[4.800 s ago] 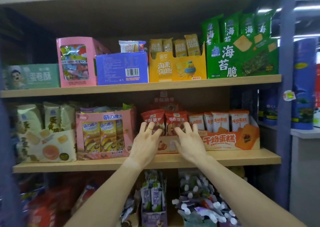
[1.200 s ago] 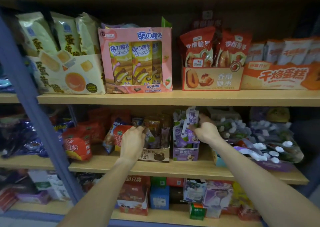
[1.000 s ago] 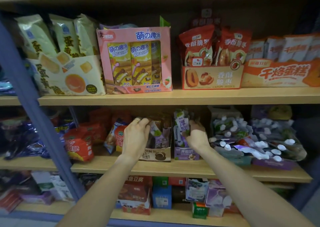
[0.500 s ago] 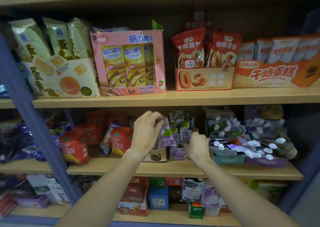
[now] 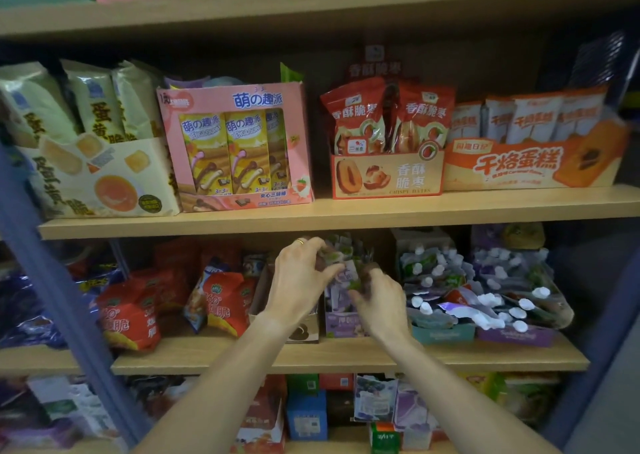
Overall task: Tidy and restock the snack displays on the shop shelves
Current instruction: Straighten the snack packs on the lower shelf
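The shelves point(image 5: 346, 212) fill the view, three boards showing, and both hands are in at the middle one, under the board just above them. Up above the hands sit four display boxes in a row, faces turned out so shoppers can read them: a cream egg-snack box point(image 5: 104, 176) above and far left, a pink biscuit-stick box point(image 5: 239, 148) above the left hand with three yellow cartons showing in its window, a red date box point(image 5: 386, 176) above the right hand with two red bags standing in it, and an orange cake box point(image 5: 530, 166) off to the right.

Down at hand level, two red snack bags point(image 5: 225, 301) lean just left of the left hand, loose and slumped. Right of the right hand lie two trays of spouted pouches point(image 5: 467, 294), heaped rather than stood up, too many white caps to count.

Now the action. The left hand point(image 5: 299, 280) curls its fingers over small purple sachets point(image 5: 341, 270) at the top of a little purple box point(image 5: 341, 323). The right hand point(image 5: 381, 301), touching the same bunch from the other side, pinches them too. Blur hides the count. My read: the two hands are squeezing the sachets upright together, so they stand neatly in the box. A brown box point(image 5: 304, 329) sits under the left wrist.
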A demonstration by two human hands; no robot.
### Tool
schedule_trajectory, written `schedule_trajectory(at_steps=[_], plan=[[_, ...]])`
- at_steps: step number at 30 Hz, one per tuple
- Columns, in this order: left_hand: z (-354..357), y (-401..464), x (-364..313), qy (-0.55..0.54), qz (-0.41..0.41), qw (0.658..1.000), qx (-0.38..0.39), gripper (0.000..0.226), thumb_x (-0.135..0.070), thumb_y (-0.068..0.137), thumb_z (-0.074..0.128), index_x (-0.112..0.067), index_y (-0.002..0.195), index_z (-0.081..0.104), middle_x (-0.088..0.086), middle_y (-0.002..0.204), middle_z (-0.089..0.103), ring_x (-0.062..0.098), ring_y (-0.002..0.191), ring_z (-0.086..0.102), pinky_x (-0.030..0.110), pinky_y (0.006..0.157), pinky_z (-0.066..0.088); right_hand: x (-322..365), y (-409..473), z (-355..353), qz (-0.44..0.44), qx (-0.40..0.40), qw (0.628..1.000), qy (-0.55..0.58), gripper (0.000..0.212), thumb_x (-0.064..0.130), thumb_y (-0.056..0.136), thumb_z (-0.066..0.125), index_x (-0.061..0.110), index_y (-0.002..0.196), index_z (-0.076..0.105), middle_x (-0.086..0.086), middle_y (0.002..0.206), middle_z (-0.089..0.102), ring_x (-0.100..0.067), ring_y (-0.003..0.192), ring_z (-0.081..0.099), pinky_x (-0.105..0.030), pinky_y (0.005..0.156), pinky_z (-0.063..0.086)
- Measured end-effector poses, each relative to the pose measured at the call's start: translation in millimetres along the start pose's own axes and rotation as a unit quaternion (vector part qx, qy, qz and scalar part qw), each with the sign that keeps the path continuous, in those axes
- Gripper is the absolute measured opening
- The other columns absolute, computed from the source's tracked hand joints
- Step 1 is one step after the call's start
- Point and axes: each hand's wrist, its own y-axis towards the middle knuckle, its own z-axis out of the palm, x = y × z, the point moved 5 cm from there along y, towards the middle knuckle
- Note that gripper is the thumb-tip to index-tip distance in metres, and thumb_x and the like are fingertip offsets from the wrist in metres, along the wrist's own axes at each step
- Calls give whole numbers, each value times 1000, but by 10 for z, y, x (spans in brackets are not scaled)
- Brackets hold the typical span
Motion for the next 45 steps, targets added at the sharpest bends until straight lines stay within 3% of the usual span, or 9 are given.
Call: schedule_trajectory(at_steps=[5,13,19,25,29,32,36,39,45], plan=[[-69,11,-36,13,8,1000,6,20,-16,92,73,-21,112,70,-7,102,65,10,95,64,29,86,54,-189,82,-15,47,-16,998,-33,25,13,90,68,7,111,56,-11,94,70,-33,92,69,-43,75,57],[-233,-89,-47,-2,37,999,-29,13,-12,94,72,-20,104,72,-11,102,63,6,85,62,28,79,55,-141,50,249,49,51,986,-151,9,15,98,60,11,106,63,-9,100,71,-29,97,67,-40,93,49],[-416,-180,-99,-10,59,996,-63,10,-10,92,73,-17,99,73,-10,100,64,4,86,62,26,78,55,-196,31,273,63,52,990,-113,17,21,92,69,11,106,66,-8,99,70,-25,94,68,-36,80,59],[-516,-188,-177,-1,73,996,-58,15,-7,90,75,-18,99,73,-11,98,63,3,85,60,21,76,53,-150,-12,156,81,43,985,-143,17,23,94,67,9,104,63,-12,102,69,-31,99,66,-36,78,55],[-621,-225,-193,1,69,996,-59,14,-12,89,76,-22,98,73,-13,94,63,4,81,61,22,73,53,-207,-115,35,96,-1,989,-116,25,32,94,67,10,104,58,-14,98,68,-32,91,68,-37,71,53],[-584,-275,-217,4,76,996,-44,12,-15,90,76,-23,99,73,-15,92,61,3,78,60,18,70,51,-132,-181,-18,44,-53,996,-52,17,27,94,67,15,102,59,-7,83,70,-27,79,69,-36,64,56],[-295,-200,-184,8,66,997,-27,11,-17,92,75,-23,100,73,-14,93,63,4,78,60,19,72,51,0,-324,66,16,5,997,74,26,23,87,74,23,112,66,9,95,73,-7,82,71,-29,79,60],[-81,-85,-139,-11,43,999,-29,11,-18,92,74,-24,101,74,-15,95,64,3,81,61,19,76,52,43,-259,102,3,17,996,87,28,27,88,76,29,111,62,13,96,70,-1,80,68,-27,75,60],[221,38,16,-16,11,1000,13,19,-19,93,73,-24,111,73,-6,99,67,8,93,61,24,85,52,47,18,127,36,15,998,-51,7,23,93,67,18,95,71,-3,90,73,-25,92,70,-42,85,53]])
